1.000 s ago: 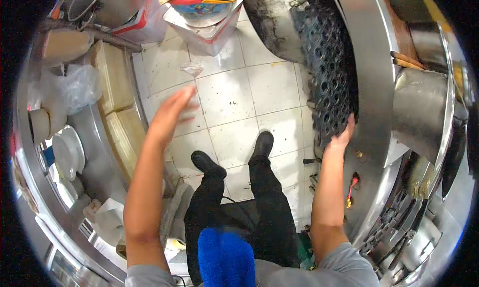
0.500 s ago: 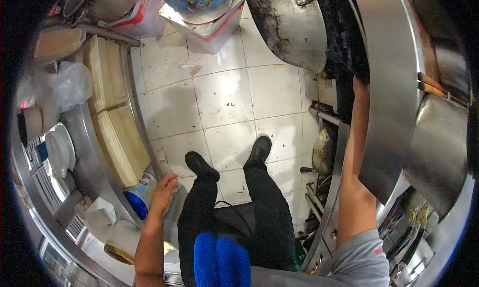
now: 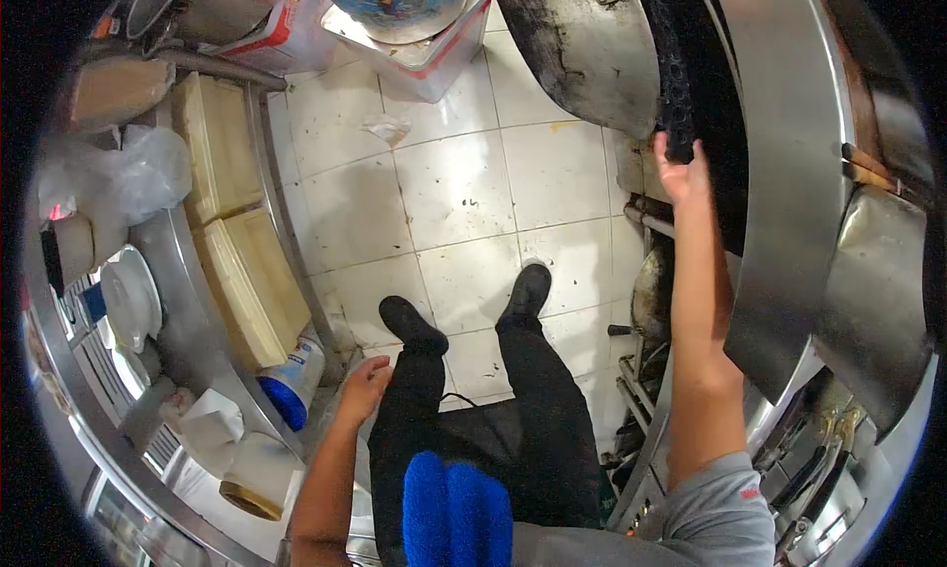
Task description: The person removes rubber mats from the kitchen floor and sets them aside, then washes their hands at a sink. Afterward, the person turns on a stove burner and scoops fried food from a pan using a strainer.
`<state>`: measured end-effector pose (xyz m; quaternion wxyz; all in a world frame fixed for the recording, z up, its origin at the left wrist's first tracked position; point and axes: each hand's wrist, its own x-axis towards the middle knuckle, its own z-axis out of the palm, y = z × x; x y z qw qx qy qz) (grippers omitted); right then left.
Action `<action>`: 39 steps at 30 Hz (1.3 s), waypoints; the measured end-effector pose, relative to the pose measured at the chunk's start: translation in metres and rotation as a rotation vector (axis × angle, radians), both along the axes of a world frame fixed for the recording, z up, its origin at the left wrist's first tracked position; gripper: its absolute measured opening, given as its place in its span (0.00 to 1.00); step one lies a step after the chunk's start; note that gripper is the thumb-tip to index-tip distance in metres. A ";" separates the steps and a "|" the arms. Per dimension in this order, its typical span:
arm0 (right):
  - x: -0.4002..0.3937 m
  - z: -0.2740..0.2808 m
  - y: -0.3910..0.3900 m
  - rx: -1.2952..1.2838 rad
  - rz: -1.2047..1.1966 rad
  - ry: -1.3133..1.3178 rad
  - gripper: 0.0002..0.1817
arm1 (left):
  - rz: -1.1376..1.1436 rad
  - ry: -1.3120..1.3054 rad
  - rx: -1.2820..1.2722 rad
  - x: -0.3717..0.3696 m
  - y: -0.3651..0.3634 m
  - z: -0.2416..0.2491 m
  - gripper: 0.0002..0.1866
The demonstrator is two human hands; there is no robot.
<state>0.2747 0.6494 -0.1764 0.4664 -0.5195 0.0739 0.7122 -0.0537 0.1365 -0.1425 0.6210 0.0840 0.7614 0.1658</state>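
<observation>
My right hand (image 3: 681,180) reaches forward to the right, with digits on either side of the near end of a black, bumpy strip (image 3: 677,94). I cannot make out what the strip belongs to. Just left of it a large, soot-marked metal pan (image 3: 582,49) stands tilted, its handle at the top. My left hand (image 3: 365,388) hangs low beside my left leg, fingers loosely bent and apart, holding nothing. Close to it on the left lies a clear container with a blue lid (image 3: 286,401).
A steel counter (image 3: 789,173) runs along the right. Cream lidded boxes (image 3: 254,291) line the left shelf, near a plastic bag (image 3: 148,173) and white bowls (image 3: 133,291). Ahead, a blue tub (image 3: 404,15) sits on a white bin (image 3: 434,79). Tiled floor (image 3: 454,192) lies between.
My right hand has come out of the dark space beside the counter and now shows at the black strip's end. My left hand appears slightly lower and farther right. The view has shifted a little.
</observation>
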 end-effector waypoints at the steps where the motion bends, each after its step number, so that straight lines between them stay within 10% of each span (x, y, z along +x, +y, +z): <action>1: 0.005 -0.013 0.010 0.134 -0.022 -0.117 0.29 | 0.021 -0.002 -0.025 -0.004 -0.002 0.000 0.20; 6: 0.035 -0.003 0.011 0.490 0.120 -0.186 0.31 | 0.026 0.045 -0.006 -0.025 -0.018 0.005 0.20; 9: 0.011 0.035 -0.025 0.188 0.518 -0.722 0.41 | 0.037 0.053 0.009 -0.026 -0.031 0.002 0.19; 11: 0.036 0.026 -0.064 0.057 0.721 -0.638 0.41 | 0.011 0.067 0.034 -0.026 -0.033 -0.001 0.19; 14: 0.030 0.050 -0.180 -0.164 0.525 -0.825 0.31 | -0.053 -0.007 0.076 -0.011 -0.012 0.022 0.20; 18: 0.130 0.063 -0.390 -0.181 0.826 -0.885 0.13 | 0.047 -0.137 0.205 -0.005 0.037 0.086 0.19; 19: 0.191 0.019 -0.468 0.205 1.404 -1.265 0.13 | 0.014 -0.149 0.232 -0.006 0.044 0.094 0.18; 20: 0.149 0.111 -0.477 -0.379 0.942 -0.820 0.11 | -0.014 -0.156 0.252 -0.009 0.052 0.103 0.18; 24: 0.168 0.161 -0.581 -0.767 0.929 -0.591 0.16 | -0.222 -0.121 0.399 -0.026 0.111 0.188 0.18; 31: 0.143 0.190 -0.542 -0.180 0.793 -0.620 0.14 | -0.361 0.028 0.537 -0.054 0.180 0.269 0.20; 39: 0.137 0.230 -0.482 -0.018 0.522 -0.676 0.15 | -0.378 0.002 0.330 -0.022 0.170 0.228 0.22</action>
